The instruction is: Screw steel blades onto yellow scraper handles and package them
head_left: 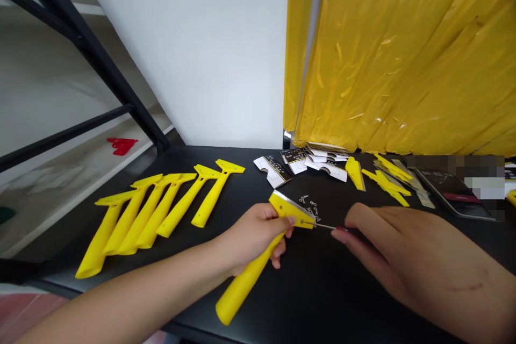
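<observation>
Seen from the head camera, the left hand (253,237) is closed around a yellow plastic scraper (245,279), gripping it near the head with the handle angled down toward 7 o'clock. The scraper's metal blade edge (292,200) faces up and away. The right hand (382,242) is pinched closed on a slim screwdriver (324,225) with a red grip, mostly hidden by the fingers, and its thin metal shaft reaches to the scraper head, its tip touching or just beside a small screw there.

All of this sits over a black counter (342,301). Taking the scraper head as the clock's centre, tiny metal fittings (310,207) lie just beside it at 1 o'clock. White and black printed cards (318,164) are piled at 12 o'clock, and more yellow scraper parts (387,183) lie at 2 o'clock, near a dark tablet (451,193). A row of yellow scraper handles (161,209) lies side by side at 9 o'clock.

Behind the counter hang a yellow plastic sheet (403,54) and a white wall (201,48). A black metal frame (80,48) stands at 10 o'clock, with a red object (121,145) beyond it.
</observation>
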A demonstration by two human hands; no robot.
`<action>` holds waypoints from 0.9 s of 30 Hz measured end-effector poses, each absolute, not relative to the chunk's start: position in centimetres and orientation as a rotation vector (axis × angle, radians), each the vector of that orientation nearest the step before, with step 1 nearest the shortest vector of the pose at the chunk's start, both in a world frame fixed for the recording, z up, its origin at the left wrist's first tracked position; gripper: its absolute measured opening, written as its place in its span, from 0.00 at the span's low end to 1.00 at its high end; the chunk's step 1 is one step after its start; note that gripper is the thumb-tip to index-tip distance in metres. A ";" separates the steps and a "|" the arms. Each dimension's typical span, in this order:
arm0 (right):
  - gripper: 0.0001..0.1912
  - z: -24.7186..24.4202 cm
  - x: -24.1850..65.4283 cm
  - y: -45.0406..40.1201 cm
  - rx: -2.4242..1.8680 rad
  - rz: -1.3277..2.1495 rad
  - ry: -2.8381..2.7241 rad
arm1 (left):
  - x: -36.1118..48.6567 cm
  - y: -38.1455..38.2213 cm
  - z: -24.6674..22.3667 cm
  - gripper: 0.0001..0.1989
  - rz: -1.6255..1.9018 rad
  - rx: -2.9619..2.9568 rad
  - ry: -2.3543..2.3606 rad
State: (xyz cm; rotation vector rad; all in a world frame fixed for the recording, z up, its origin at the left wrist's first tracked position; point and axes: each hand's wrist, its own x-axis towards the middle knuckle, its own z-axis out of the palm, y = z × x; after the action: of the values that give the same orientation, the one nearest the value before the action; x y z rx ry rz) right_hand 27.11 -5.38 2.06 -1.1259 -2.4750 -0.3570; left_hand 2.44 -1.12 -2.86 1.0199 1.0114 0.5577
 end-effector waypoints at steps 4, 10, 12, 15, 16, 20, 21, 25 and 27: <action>0.16 2.0 27.2 -5.3 -1.072 -0.355 -2.449 | 2.5 -1.1 -2.8 0.16 0.558 1.022 1.017; 0.15 2.1 26.9 -5.3 -1.090 -0.346 -2.467 | 2.5 -1.0 -3.0 0.15 0.562 1.023 1.023; 0.15 2.1 26.8 -5.3 -1.045 -0.342 -2.455 | 2.5 -1.0 -3.1 0.15 0.560 1.030 1.031; 0.17 1.8 27.0 -5.3 -1.040 -0.301 -2.501 | 2.4 -1.0 -3.2 0.15 0.559 1.040 1.033; 0.19 1.7 27.1 -5.3 -1.063 -0.311 -2.507 | 2.4 -1.0 -3.2 0.15 0.559 1.044 1.030; 0.18 1.6 27.4 -5.3 -1.140 -0.395 -2.461 | 2.4 -1.1 -3.2 0.14 0.554 1.059 1.029; 0.16 1.7 27.4 -5.2 -1.129 -0.380 -2.461 | 2.4 -1.0 -3.1 0.15 0.554 1.061 1.030; 0.14 2.1 27.1 -4.9 -1.052 -0.293 -2.503 | 2.5 -0.9 -3.1 0.15 0.564 1.047 1.041; 0.17 2.1 27.0 -4.9 -1.033 -0.302 -2.531 | 2.5 -0.9 -3.2 0.14 0.562 1.044 1.042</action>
State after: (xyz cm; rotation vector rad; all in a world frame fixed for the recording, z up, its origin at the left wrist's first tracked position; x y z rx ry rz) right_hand 27.04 -4.91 2.09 -1.0332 -2.5307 -0.3019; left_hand 2.49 -0.90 -3.20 1.0441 1.0420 0.5623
